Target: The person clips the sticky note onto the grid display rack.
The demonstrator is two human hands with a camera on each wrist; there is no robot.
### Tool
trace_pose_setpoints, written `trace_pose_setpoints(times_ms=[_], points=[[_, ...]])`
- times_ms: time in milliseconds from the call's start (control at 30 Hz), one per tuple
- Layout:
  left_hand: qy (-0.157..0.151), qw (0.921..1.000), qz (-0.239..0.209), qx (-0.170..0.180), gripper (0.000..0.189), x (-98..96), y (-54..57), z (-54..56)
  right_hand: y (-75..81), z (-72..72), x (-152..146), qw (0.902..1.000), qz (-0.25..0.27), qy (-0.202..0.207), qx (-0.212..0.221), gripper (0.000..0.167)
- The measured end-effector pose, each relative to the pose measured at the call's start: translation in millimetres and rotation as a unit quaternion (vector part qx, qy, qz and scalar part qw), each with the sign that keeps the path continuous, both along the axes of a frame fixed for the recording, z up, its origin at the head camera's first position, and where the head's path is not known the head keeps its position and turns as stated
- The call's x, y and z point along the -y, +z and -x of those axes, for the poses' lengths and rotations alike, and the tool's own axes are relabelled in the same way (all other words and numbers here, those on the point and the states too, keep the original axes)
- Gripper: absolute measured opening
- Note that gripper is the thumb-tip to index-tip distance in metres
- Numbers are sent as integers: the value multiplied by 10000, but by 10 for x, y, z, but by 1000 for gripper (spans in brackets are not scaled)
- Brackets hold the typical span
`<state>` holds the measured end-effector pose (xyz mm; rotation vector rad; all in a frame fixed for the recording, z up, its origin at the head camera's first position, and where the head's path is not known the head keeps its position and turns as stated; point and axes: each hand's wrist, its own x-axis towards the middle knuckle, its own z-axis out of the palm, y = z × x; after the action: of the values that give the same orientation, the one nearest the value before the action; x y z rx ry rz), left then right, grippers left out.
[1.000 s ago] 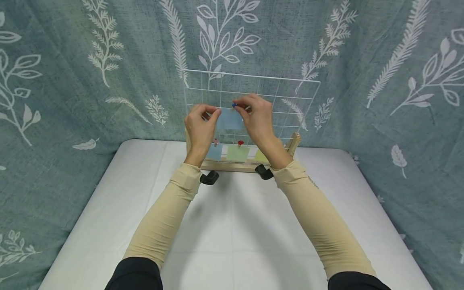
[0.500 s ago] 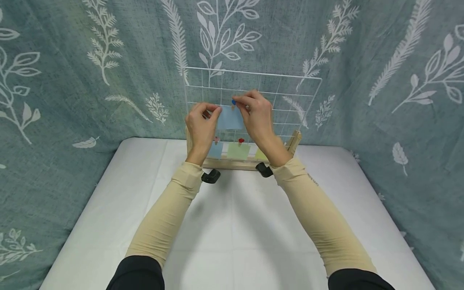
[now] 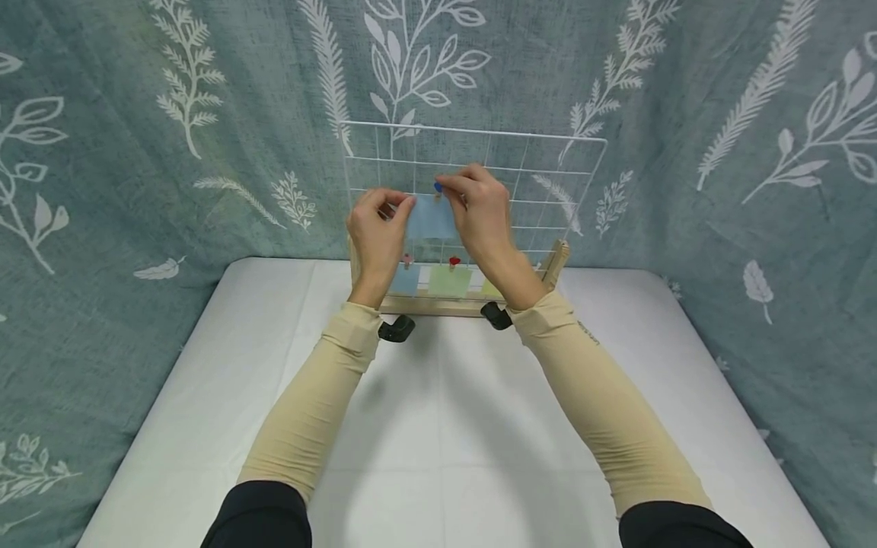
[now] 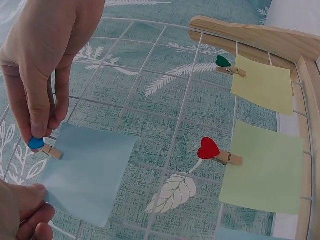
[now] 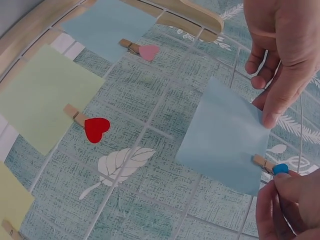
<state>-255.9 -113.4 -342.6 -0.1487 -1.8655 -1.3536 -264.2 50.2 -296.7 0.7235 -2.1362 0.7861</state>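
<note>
My left hand (image 3: 375, 232) pinches the upper left corner of a pale blue paper square (image 3: 429, 217) against the white wire grid (image 3: 548, 172). At the paper's top edge, my right hand (image 3: 483, 209) pinches a small wooden clothespin (image 5: 264, 163) by its end with a blue heart (image 4: 36, 143). The clothespin's tip overlaps the paper's edge in both wrist views. Lower on the grid hang a second blue square (image 5: 110, 27) with a pink-heart clothespin (image 5: 140, 50), a green square (image 3: 448, 281) with a red-heart clothespin (image 4: 220, 154), and a yellow square (image 4: 262, 85) with a green-heart clothespin (image 4: 231, 69).
The grid stands upright in a wooden base (image 3: 438, 307) at the back of a white-covered table (image 3: 438, 411). Behind it hangs a green-grey curtain (image 3: 274, 129) with white leaf prints. Black wrist devices (image 3: 397, 329) sit below both hands.
The right hand has turned slightly, and more of the clothespin's wood now shows at the paper's top edge. The left hand keeps its pinch on the corner. The head view has shifted a little.
</note>
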Motion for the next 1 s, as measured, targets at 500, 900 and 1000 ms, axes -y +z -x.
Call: trace_pose_setpoints(times_ms=[500,900,1000], points=[[4,10000,-16,11,19,29,-56,-47,-202,-74,-103,9998,-142,122,45,39],[-1,9992,-271,-295,31,79,-158,-85,-436,-233,-272,9963,793,329,-34,33],[31,9994,-146,-300,33,91,-187,-119,-520,-278,-334,9958,877,229,100,28]])
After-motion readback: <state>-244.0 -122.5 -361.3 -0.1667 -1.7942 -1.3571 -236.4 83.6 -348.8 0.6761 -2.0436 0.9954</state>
